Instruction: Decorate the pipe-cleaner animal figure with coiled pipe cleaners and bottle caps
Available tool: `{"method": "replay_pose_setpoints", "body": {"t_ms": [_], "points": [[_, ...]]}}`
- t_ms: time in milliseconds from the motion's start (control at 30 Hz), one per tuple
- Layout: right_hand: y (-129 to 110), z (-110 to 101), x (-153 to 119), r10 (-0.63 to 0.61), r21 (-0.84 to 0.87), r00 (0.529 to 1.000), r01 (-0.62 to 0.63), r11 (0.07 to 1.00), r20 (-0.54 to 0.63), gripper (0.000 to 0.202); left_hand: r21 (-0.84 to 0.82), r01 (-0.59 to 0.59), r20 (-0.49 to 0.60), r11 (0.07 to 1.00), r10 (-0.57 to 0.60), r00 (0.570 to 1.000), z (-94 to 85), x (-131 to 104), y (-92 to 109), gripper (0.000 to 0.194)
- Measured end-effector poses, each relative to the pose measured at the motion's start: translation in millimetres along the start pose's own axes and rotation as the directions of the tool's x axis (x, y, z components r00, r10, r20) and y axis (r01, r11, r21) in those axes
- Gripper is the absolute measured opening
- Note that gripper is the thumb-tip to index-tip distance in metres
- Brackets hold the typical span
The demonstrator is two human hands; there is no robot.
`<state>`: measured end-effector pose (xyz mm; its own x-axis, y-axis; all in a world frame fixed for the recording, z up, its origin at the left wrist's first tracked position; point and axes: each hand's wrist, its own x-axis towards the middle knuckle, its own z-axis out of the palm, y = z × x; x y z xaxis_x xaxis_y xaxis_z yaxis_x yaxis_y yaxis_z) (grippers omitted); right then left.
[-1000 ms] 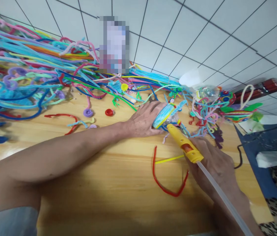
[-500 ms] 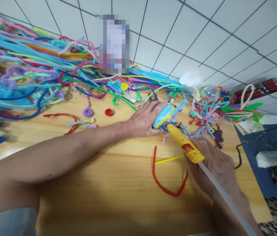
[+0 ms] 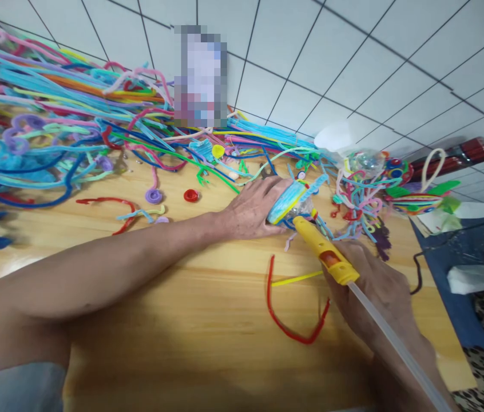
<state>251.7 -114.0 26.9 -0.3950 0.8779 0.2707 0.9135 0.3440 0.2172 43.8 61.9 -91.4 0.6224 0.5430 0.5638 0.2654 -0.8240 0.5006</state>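
Observation:
My left hand [image 3: 259, 207] is closed around a pipe-cleaner craft [image 3: 290, 200], with blue and yellow rows wrapped over a clear, shiny body. Its fingertips are hidden behind the craft. My right hand [image 3: 373, 286] grips a yellow glue gun [image 3: 325, 252], and a translucent glue stick [image 3: 396, 337] sticks out of its back end. The gun's nozzle end is right at the clear part of the craft; whether it touches I cannot tell. Below the hands, a bent red pipe cleaner [image 3: 287, 329] and a straight yellow pipe cleaner [image 3: 297, 278] lie on the wooden table [image 3: 190, 343].
Heaps of coloured pipe cleaners [image 3: 74, 86] line the tiled wall [image 3: 302, 57]. A red coil [image 3: 191, 195] and a purple coil [image 3: 153, 195] lie left of my hand. Finished-looking crafts [image 3: 413, 197] and a dark red cylinder [image 3: 460, 157] stand right. A black cord [image 3: 417, 269] crosses the right edge.

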Motion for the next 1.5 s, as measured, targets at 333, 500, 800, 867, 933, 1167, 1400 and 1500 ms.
{"method": "replay_pose_setpoints", "body": {"t_ms": [333, 500, 800, 867, 933, 1167, 1400, 1500], "points": [[-2.2, -1.4, 1.3, 0.003, 0.022, 1.0, -0.003, 1.0, 0.0, 0.015, 0.0, 0.011, 0.006, 1.0, -0.011, 1.0, -0.4, -0.2, 0.6, 0.102], [0.6, 1.7, -3.9, -0.002, 0.044, 0.999, 0.0, 0.999, 0.034, 0.021, -0.013, 0.018, 0.01, 1.0, -0.018, 1.0, -0.2, -0.6, -0.2, 0.102], [-1.0, 1.1, -1.0, -0.021, 0.051, 0.999, 0.019, 0.999, 0.025, 0.019, 0.007, 0.006, 0.012, 1.0, -0.006, 1.0, 0.3, -0.6, -1.0, 0.107], [-1.5, 0.8, 0.4, -0.019, 0.053, 0.999, 0.017, 0.998, 0.026, 0.018, 0.009, 0.005, 0.009, 1.0, -0.005, 1.0, 0.2, -0.7, -0.8, 0.107], [-2.1, 0.6, 1.5, -0.01, 0.054, 1.0, 0.008, 0.998, 0.026, 0.017, 0.008, 0.007, 0.004, 1.0, -0.007, 1.0, 0.1, -0.9, -0.6, 0.106], [-2.4, 0.6, 1.1, -0.018, 0.08, 0.999, 0.015, 0.997, 0.036, 0.015, -0.008, -0.003, 0.009, 1.0, 0.003, 1.0, -0.2, -0.4, -1.5, 0.105], [-2.5, 0.6, 0.1, -0.019, 0.048, 1.0, 0.019, 0.999, 0.014, 0.014, 0.0, -0.003, 0.013, 1.0, 0.003, 1.0, -0.7, -0.3, -0.7, 0.107], [-2.0, 1.1, -0.9, -0.005, 0.048, 1.0, 0.005, 0.999, 0.003, 0.012, 0.003, -0.001, 0.012, 1.0, 0.0, 1.0, -1.0, 0.3, 0.2, 0.105]]}}
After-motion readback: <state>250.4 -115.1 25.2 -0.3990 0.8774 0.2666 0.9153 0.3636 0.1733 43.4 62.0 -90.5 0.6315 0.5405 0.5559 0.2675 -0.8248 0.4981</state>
